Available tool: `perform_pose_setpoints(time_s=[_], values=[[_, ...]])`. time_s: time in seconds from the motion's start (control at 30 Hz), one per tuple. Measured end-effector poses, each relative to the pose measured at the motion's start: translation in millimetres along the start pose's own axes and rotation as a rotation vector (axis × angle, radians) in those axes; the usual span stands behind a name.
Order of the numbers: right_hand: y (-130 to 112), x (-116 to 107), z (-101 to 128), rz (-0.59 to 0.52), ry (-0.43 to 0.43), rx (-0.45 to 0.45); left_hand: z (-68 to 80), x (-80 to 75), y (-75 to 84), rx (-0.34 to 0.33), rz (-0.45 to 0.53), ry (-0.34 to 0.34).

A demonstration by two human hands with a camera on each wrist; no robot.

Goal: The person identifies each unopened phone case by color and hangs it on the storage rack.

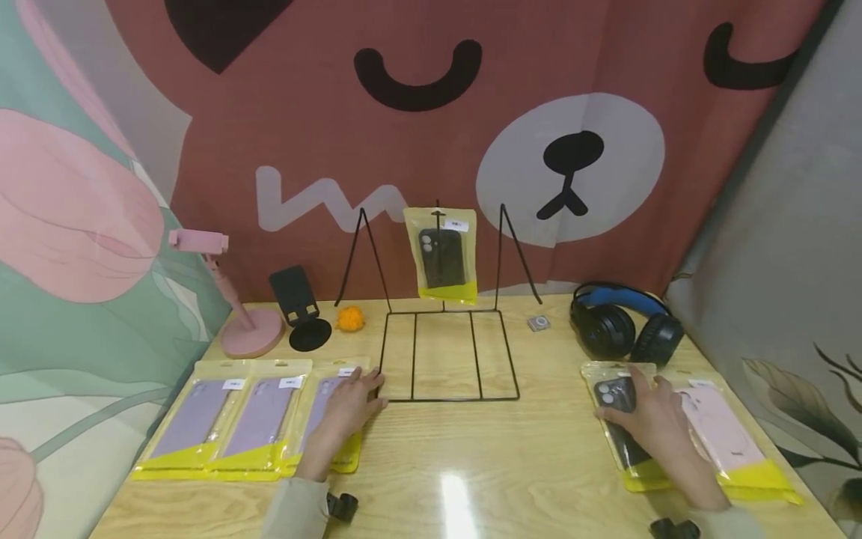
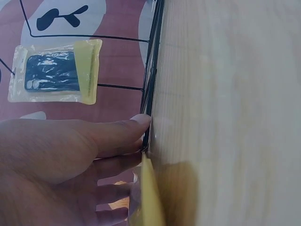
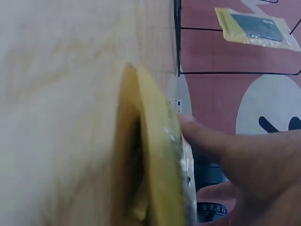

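A black wire display rack (image 1: 412, 352) stands mid-table, its base flat and hooked arms rising at the back. From its middle arm hangs a packaged black phone case (image 1: 441, 258), also visible in the left wrist view (image 2: 51, 70). My left hand (image 1: 346, 408) pinches the rack's front left corner between thumb and fingers, over a packaged purple phone case (image 1: 319, 400) that it partly covers. On the right, my right hand (image 1: 656, 419) grips another packaged black phone case (image 1: 616, 397) across its width. In the right wrist view this yellow-ended pouch (image 3: 162, 155) tilts above its shadow on the wood.
Two more packaged purple cases (image 1: 259, 419) lie at left; a packaged pink case (image 1: 723, 427) lies at far right. Along the back stand a pink stand (image 1: 249, 329), a black phone holder (image 1: 296, 299), an orange ball (image 1: 350, 319), a small square item (image 1: 539, 323) and headphones (image 1: 606, 329).
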State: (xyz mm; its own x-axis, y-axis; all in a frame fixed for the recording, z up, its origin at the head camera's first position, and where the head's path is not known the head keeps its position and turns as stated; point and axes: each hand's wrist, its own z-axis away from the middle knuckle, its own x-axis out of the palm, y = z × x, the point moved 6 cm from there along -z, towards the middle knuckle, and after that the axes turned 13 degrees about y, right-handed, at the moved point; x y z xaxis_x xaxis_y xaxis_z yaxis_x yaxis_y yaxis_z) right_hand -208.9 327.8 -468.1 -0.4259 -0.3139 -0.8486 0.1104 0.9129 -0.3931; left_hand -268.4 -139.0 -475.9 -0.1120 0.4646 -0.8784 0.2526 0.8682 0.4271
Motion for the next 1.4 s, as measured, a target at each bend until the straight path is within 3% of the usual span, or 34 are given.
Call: perform_pose_setpoints(time_s=[0.13, 0.37, 0.63, 0.93, 1.07, 1.23, 1.33, 1.4], values=[[-1.0, 0.3, 5.0, 0.059, -0.061, 0.018, 0.7, -0.3, -0.7, -0.003, -0.005, -0.003], [-1.7, -1.7, 18.8, 0.208, -0.306, 0.095, -1.0, -0.8, 0.5, 0.013, -0.005, -0.004], [-14.2, -3.1, 19.9, 0.169, -0.261, 0.03, -2.3, -0.7, -2.2, 0.013, -0.009, -0.009], [-12.5, 0.1, 17.3, -0.054, -0.119, -0.026, -0.5, 1.9, -1.8, 0.012, -0.001, -0.009], [-4.6, -1.0, 14.2, -0.152, -0.161, -0.042, 0.2, 4.3, -0.8, 0.003, -0.005, -0.024], [1.6, -6.2, 10.2, -0.372, -0.241, 0.061, 0.6, 2.4, 1.6, 0.024, -0.003, 0.0], [-4.9, -4.2, 11.2, -0.492, -0.277, 0.075, 0.5, 0.4, 1.9, 0.032, 0.002, 0.012], [-10.7, -0.6, 11.6, -0.508, -0.263, 0.062, 0.3, -0.2, 1.8, 0.026, 0.003, 0.009]])
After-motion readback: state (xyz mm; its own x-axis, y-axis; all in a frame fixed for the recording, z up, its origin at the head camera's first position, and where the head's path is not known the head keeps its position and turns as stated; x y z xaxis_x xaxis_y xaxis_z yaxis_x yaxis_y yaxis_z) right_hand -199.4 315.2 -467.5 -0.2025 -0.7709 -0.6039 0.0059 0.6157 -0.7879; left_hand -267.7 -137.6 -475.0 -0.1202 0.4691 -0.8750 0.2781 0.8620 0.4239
